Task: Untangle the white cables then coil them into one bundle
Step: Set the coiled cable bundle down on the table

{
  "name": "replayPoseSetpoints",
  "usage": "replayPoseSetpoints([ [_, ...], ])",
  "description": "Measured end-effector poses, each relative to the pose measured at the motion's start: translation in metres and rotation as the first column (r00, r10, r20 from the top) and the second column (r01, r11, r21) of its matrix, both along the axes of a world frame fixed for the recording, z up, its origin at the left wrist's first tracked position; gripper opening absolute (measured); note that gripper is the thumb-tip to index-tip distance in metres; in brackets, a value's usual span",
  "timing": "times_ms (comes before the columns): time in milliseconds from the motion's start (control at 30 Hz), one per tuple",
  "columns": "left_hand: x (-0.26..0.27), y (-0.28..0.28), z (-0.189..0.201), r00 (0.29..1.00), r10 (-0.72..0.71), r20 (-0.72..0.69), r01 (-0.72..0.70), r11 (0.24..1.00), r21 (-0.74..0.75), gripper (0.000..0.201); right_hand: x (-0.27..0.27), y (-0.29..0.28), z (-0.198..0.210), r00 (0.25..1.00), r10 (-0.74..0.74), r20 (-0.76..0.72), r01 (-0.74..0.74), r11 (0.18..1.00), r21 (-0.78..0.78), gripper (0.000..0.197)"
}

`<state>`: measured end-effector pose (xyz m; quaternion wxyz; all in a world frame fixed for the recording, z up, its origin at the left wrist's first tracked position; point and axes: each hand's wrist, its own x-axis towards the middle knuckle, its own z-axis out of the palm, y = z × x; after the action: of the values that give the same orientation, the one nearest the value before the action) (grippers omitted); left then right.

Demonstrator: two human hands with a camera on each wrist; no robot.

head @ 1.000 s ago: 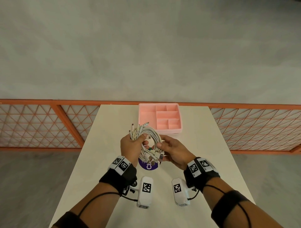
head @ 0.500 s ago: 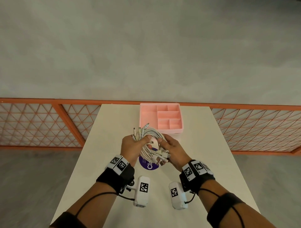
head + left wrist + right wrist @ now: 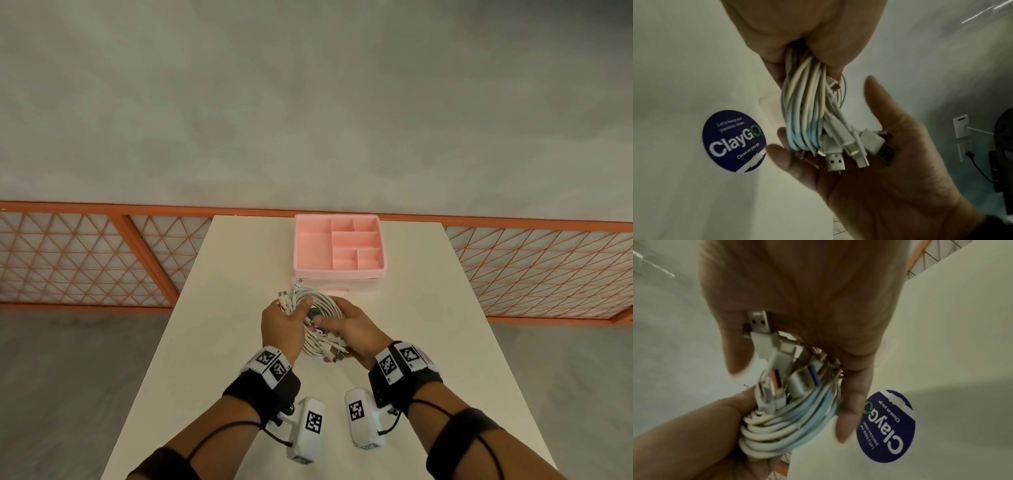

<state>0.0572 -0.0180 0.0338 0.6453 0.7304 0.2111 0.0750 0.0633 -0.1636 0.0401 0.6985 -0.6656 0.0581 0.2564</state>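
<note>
Above the white table (image 3: 219,342), the left hand (image 3: 279,323) clamps curled fingers (image 3: 731,417) round the coiled white cables (image 3: 322,308); the right hand (image 3: 356,330), fingers (image 3: 781,155) loosely curved, cradles the plug ends (image 3: 846,146) near the pink tray (image 3: 311,246).

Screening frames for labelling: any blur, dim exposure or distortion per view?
Head view: evenly lit and fairly sharp, wide-angle bend in the orange railing, soft shadows under the wrists on the table. Left wrist view: dim, right hand in shade, cable bundle readable, purple sticker text slightly soft. Right wrist view: motion blur on the left hand and fingertips, USB plugs soft.
</note>
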Motion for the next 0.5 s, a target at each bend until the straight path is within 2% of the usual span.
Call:
replayPoseSetpoints([
  [100, -0.003, 0.005, -0.006, 0.997, -0.036, -0.067, 0.033, 0.998, -0.052, 0.021, 0.001, -0.004, -0.012, 1.0, 0.004, 0.026, -0.003, 0.999, -0.047, 0.045],
  [200, -0.003, 0.01, -0.004, 0.985, -0.07, -0.156, 0.049, 0.99, -0.13, 0.019, 0.001, -0.004, -0.023, 0.996, 0.066, 0.067, -0.06, 0.994, -0.089, 0.049],
  [300, -0.003, 0.011, -0.002, 0.971, -0.092, -0.219, 0.046, 0.978, -0.204, 0.021, 0.002, -0.004, -0.027, 0.974, 0.155, 0.166, -0.12, 0.972, -0.203, 0.053],
  [367, -0.004, 0.012, -0.004, 0.976, -0.083, -0.2, 0.049, 0.985, -0.168, 0.02, 0.003, -0.004, -0.027, 0.956, 0.206, 0.209, -0.156, 0.96, -0.233, 0.052],
  [500, -0.001, 0.013, -0.009, 0.987, -0.078, -0.137, 0.074, 0.997, -0.036, 0.015, 0.004, -0.004, -0.031, 0.957, 0.209, 0.203, -0.165, 0.963, -0.213, 0.049],
])
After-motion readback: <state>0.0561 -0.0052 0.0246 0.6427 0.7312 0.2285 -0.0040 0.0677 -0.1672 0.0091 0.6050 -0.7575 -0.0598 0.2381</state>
